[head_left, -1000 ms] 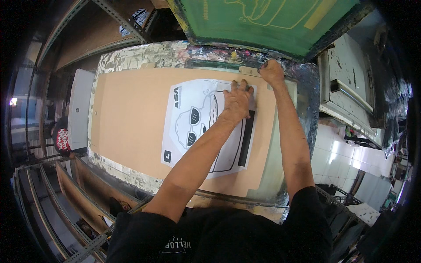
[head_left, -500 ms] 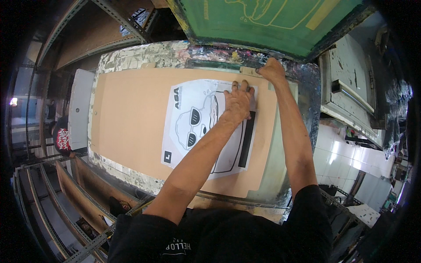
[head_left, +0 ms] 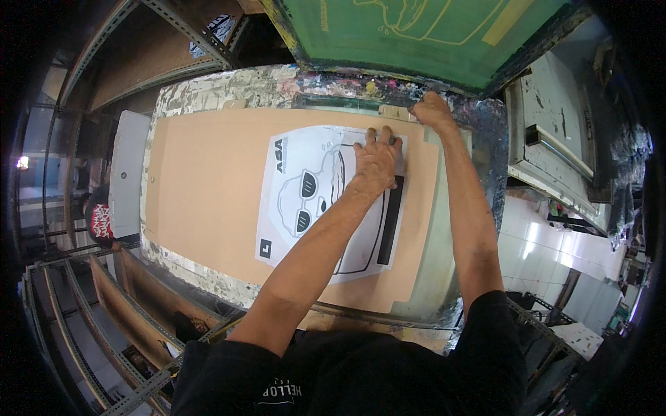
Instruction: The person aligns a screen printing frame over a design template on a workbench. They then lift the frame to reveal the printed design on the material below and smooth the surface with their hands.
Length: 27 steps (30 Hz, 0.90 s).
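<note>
My left hand (head_left: 377,165) lies with fingers spread on a printed transparent sheet (head_left: 281,201), which carries a drawing with sunglasses, dark lettering and a black bar. This sheet rests on a tan board (head_left: 201,180) shaped like a shirt front. My right hand (head_left: 433,111) is closed at the board's far right corner, beside a short strip of tan tape (head_left: 394,111). Whatever its fingers grip there is too small or hidden to make out.
Beyond the paint-spattered table (head_left: 333,87), a green printing screen (head_left: 409,41) stands tilted up. Metal shelving (head_left: 132,305) is at the near left, and a worn white cabinet (head_left: 555,125) at the right. A person (head_left: 99,218) shows at the far left.
</note>
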{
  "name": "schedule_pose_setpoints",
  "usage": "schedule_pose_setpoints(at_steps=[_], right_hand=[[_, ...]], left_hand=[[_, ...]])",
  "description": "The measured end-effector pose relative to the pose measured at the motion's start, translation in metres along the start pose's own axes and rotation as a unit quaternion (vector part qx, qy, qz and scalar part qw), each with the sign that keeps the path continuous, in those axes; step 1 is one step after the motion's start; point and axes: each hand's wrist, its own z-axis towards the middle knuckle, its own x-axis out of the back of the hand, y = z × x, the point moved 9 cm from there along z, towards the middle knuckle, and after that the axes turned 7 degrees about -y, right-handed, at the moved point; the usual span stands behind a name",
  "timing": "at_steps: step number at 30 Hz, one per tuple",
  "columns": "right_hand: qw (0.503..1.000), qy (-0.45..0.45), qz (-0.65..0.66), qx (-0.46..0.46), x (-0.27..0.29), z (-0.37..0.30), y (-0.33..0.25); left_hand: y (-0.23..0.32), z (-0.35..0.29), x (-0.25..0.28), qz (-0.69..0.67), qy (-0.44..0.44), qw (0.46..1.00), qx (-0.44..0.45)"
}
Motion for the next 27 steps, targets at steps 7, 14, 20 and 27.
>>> schedule_pose_setpoints(at_steps=[7, 14, 20, 27], right_hand=[[1.000, -0.004, -0.025, 0.019, -0.004, 0.006, 0.000], [0.993, -0.019, -0.106, 0.040, -0.004, -0.008, -0.021], [0.986, -0.043, 0.156, 0.038, -0.020, 0.022, 0.018], [0.970, -0.089, 0.215, 0.065, -0.024, 0.008, -0.003]], left_hand=[[0.001, -0.002, 0.002, -0.002, 0.008, 1.000, -0.006], [-0.003, -0.002, 0.000, -0.007, 0.005, 1.000, 0.001], [0.003, 0.002, 0.001, -0.006, -0.010, 1.000, -0.005], [0.001, 0.002, 0.001, -0.021, 0.000, 1.000, -0.003]])
